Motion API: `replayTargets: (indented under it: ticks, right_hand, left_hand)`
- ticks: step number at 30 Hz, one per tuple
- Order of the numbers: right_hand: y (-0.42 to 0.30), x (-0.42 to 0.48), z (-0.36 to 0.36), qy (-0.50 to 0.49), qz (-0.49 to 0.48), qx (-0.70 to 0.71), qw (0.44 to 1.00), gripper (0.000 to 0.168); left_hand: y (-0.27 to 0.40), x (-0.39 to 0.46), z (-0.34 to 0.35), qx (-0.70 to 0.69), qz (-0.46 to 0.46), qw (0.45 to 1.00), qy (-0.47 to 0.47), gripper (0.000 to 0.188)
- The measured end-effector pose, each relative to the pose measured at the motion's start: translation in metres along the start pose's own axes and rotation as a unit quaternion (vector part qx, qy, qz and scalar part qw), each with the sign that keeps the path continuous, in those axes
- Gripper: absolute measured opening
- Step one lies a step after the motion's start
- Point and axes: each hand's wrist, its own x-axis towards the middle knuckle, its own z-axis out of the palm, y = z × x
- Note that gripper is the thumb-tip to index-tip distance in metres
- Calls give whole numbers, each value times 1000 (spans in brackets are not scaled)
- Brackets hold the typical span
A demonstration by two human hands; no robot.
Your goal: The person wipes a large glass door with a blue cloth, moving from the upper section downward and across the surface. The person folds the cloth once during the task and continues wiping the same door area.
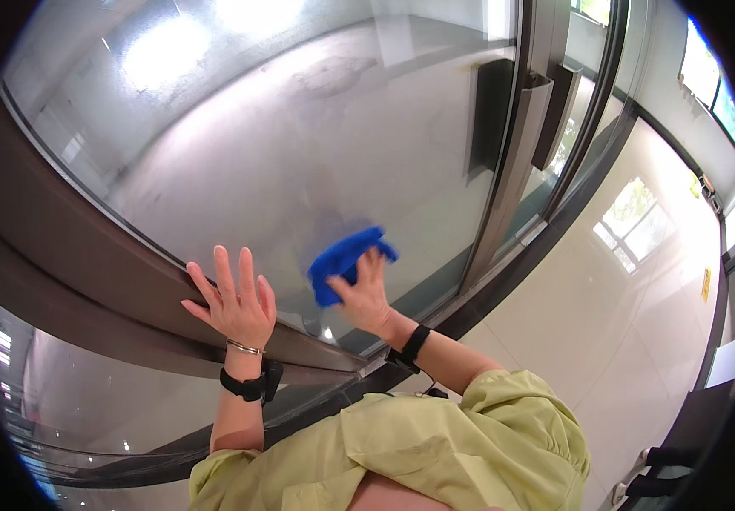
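My right hand [366, 292] grips a bunched blue cloth [340, 263] at the lower part of a glass pane [265, 166]. Thumb and fingers pinch the cloth's near side, and part of it sticks out past the fingertips. To the left, my left hand [233, 297] is spread with its fingers apart and holds nothing. It lies over the brown metal frame [118, 268] along the pane's left edge; whether the palm touches the frame cannot be made out. Each wrist wears a black strap, and the left one also a metal bracelet.
A long door handle [533, 115] stands out from the frame right of the pane. Glossy floor tiles [553, 319] stretch to the right, bordered by a dark strip [470, 322]. A yellow sign [705, 285] and black furniture [668, 457] are at the far right.
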Motion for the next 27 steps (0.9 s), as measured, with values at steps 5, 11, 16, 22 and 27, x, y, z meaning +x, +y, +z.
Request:
replayTargets:
  ticks: [5,11,16,22,27]
  right_hand:
    - [64,4,-15,92,246,464,846,59]
    - [221,38,-80,304,467,118,822,76]
    - [182,15,-16,383,422,351,743,80]
    - [-20,-28,16,10,144,47,988,69]
    - [74,3,5,242,228,29,943,76]
  left_hand:
    - [-4,-3,1,3,1,1000,-2,51]
    - [-1,2,1,6,5,1000,2,51]
    - [-1,3,1,4,1,1000,5,51]
    - [-1,-1,4,2,3,1000,-1,52]
    - [-2,-1,1,-3,5,1000,-2,52]
